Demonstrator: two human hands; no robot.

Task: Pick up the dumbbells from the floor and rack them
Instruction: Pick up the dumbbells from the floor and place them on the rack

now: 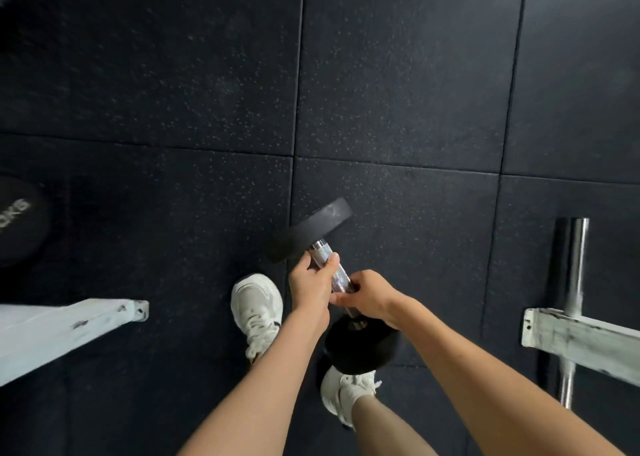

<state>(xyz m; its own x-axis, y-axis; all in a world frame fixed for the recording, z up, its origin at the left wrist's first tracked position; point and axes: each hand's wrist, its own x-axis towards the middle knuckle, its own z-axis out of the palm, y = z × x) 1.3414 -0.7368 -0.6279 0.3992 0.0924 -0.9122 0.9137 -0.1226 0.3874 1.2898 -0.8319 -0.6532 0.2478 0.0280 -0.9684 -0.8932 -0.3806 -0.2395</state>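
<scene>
Head view, nearest item first.

1. Forearms, two, bare: left forearm [277, 379] enters from 6 o'clock, right forearm [485, 369] from 5 o'clock. They converge just below picture centre.
2. Left hand [310, 284]: wrapped around the upper part of the handle, thumb lying over the knurled steel. Gripping.
3. Right hand [369, 298]: fingers curled around the lower part of the handle, just beside the left hand at its 4 o'clock. Gripping.
4. Dumbbell [338, 278]: one, black round heads, chrome knurled handle. Held in both hands, tilted, long axis running from 11 o'clock to 5 o'clock. Far head sits at 11 o'clock of the hands. Near head, at 5 o'clock, overlaps the toe of the right shoe.
5. Left shoe [256, 306]: white, laced, at 9 o'clock of the hands, on the floor.
6. Right shoe [341, 391]: white, partly covered by the near head.
7. Floor [398, 92]: black speckled rubber tiles, seams visible.
8. White bar [62, 331]: scuffed metal, at 8 o'clock of the picture.
9. White beam [581, 341]: chipped paint, at 4 o'clock, crossed by a chrome post [575, 268].
10. Weight plate [17, 220]: black, at 9 o'clock edge, lettering partly cut off, "KG" legible.
</scene>
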